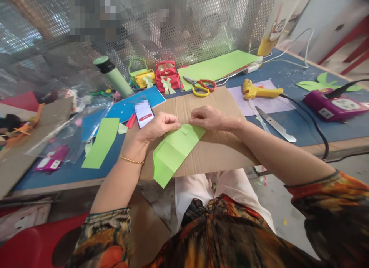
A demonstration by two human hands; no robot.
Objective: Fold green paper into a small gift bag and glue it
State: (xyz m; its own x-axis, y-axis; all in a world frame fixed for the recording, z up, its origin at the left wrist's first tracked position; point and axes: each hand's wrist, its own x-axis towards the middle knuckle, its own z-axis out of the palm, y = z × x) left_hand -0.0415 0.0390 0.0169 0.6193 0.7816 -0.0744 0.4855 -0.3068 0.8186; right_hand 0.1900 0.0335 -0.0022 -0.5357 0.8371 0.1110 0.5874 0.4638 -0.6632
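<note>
A creased piece of light green paper (177,151) is held over a sheet of brown cardboard (213,156), its lower corner reaching past the cardboard's near edge. At its upper left edge, my left hand (161,126) is closed with thumb and fingers pinching the paper. My right hand (210,117) is closed on the upper right edge, its fingers curled and the fingertips partly hidden. A small gap separates the two hands. A small folded flap shows near the paper's top edge.
Beyond the cardboard lie scissors (198,87), a phone (144,113) and small red paper bags (166,78). To the right are a yellow glue gun (259,90), a knife (275,124) and a purple power socket (336,103) with a cable. A green strip (102,143) lies left, near a tilted bottle (112,76).
</note>
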